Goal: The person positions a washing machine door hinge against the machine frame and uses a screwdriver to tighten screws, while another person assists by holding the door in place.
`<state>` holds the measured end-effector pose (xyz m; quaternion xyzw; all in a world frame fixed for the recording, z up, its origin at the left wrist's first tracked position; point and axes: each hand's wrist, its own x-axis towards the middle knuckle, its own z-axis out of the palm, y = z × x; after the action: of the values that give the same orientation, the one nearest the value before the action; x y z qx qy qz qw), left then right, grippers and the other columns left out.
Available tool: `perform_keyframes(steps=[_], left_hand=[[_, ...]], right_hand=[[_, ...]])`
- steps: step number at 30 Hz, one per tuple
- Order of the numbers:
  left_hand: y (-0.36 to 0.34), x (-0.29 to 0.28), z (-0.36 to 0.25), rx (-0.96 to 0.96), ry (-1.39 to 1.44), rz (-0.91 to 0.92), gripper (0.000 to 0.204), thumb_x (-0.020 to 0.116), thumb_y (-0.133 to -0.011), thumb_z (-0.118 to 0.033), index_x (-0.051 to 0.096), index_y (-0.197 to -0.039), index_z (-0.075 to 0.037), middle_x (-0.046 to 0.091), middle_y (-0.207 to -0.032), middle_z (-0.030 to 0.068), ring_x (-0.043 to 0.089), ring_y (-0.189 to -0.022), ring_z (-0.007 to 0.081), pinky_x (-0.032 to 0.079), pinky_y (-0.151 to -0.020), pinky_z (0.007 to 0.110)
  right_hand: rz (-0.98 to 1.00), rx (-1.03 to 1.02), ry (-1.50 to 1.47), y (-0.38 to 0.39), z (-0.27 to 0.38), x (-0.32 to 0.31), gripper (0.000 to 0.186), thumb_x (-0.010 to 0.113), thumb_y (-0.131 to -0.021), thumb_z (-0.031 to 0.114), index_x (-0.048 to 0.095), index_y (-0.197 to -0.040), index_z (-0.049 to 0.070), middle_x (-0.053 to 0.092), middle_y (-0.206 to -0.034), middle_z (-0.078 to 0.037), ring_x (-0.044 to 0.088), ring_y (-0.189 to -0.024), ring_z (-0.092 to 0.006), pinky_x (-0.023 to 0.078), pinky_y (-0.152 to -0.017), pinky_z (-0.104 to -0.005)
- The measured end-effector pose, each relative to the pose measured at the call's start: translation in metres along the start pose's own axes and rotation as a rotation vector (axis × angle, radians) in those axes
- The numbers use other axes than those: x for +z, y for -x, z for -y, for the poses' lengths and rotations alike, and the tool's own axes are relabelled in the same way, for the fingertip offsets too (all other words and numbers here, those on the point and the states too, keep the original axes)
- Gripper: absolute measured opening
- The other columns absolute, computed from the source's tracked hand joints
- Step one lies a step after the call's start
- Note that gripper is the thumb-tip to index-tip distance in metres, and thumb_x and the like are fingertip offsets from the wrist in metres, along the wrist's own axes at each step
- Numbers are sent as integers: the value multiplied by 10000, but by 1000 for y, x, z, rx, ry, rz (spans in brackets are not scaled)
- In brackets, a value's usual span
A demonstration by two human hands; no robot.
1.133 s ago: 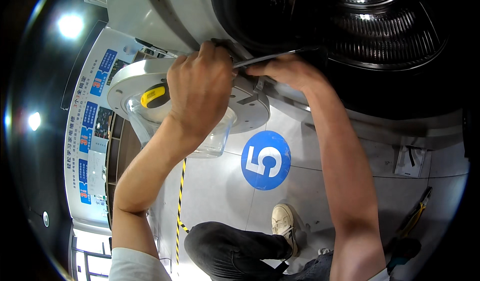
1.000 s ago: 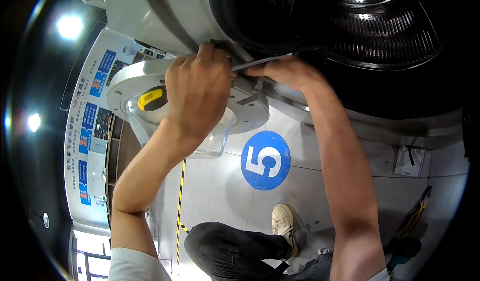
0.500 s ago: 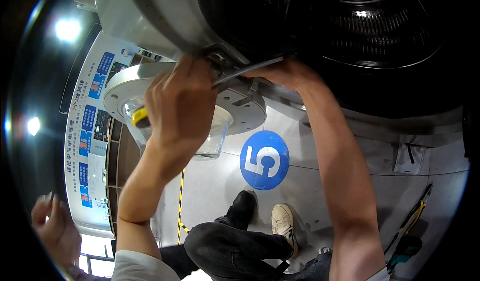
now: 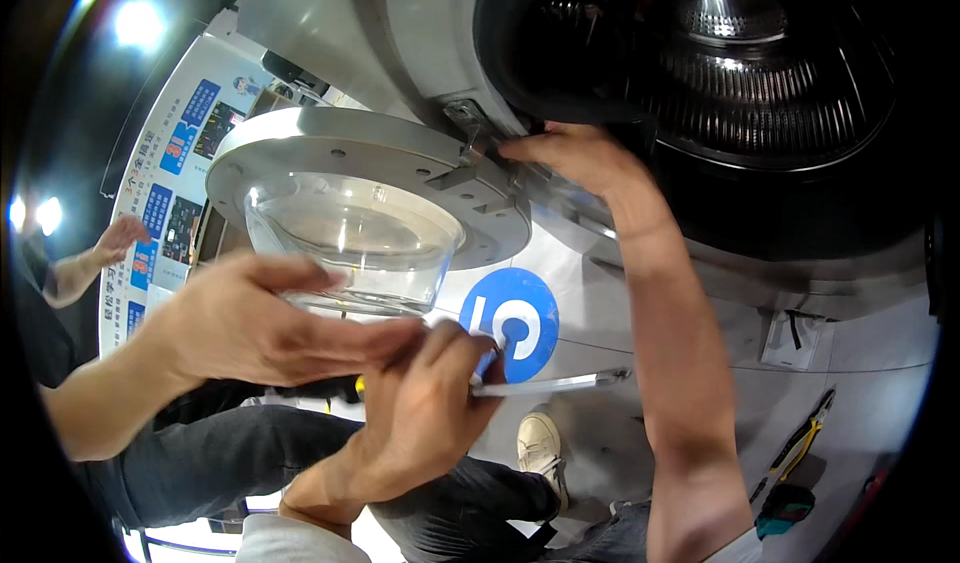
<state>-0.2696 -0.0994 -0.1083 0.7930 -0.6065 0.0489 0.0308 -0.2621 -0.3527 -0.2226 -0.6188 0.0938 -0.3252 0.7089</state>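
Note:
My left hand [image 4: 425,413] is closed on a screwdriver, its long metal shaft [image 4: 555,385] pointing right and a bit of yellow handle [image 4: 361,387] showing. It is low, in front of the washing machine's round door [image 4: 350,143], which hangs swung out with its clear glass bowl [image 4: 345,238] facing me. Up at the door hinge [image 4: 470,128], my right hand [image 4: 580,158] closes its fingers at the hinge's edge; some fingers are hidden. A co-worker's hand [image 4: 265,323] reaches in from the left, its fingertips overlapping my left hand; whether they touch is unclear.
The dark drum opening [image 4: 760,93] is at upper right. On the floor at right lie yellow-handled pliers [image 4: 800,448], a teal-and-black tool [image 4: 785,508] and a small clear packet [image 4: 792,340]. Another person's hand [image 4: 120,238] shows far left, near a wall poster [image 4: 170,183].
My left hand has pulled the screwdriver down and away from the hinge. The right hand stays there. A co-worker's hand has come in from the left beside my left hand.

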Motion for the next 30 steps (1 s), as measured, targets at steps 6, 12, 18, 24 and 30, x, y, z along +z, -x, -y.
perform_keyframes(steps=[6,12,18,24,30], left_hand=[[37,11,1,-81,380,168,197,761,-703,-38,674,-879,-20,618,-755,101,613,-643,248,490,-589,325],[37,7,4,-61,502,193,160,736,-734,-22,679,-882,3,620,-737,95,643,-632,206,510,-584,280],[47,5,4,-32,552,295,191,747,-719,-36,693,-901,-22,621,-767,76,655,-655,187,531,-597,278],[53,-10,6,6,566,387,198,762,-722,-62,697,-907,-34,610,-756,68,631,-628,197,498,-556,282],[59,-15,8,-2,728,478,156,760,-771,-76,691,-906,-35,596,-732,57,568,-582,177,456,-514,286]], right_hand=[[12,-24,-11,-12,-17,-3,351,753,-756,275,695,-1016,46,655,-926,-30,562,-833,-141,439,-699,-288],[38,-1,-78,-11,-13,-4,322,752,-756,227,687,-1017,49,630,-905,-15,547,-833,-125,435,-685,-294],[70,-107,-307,-1,-2,-8,327,750,-770,148,673,-1069,43,626,-1031,-34,562,-896,-132,455,-775,-292],[-93,-243,-75,30,14,6,355,722,-764,110,659,-1105,35,624,-1076,-53,568,-945,-149,446,-823,-290],[-151,-329,20,44,25,8,390,695,-757,72,646,-1141,28,622,-1120,-71,573,-994,-167,437,-871,-288]])
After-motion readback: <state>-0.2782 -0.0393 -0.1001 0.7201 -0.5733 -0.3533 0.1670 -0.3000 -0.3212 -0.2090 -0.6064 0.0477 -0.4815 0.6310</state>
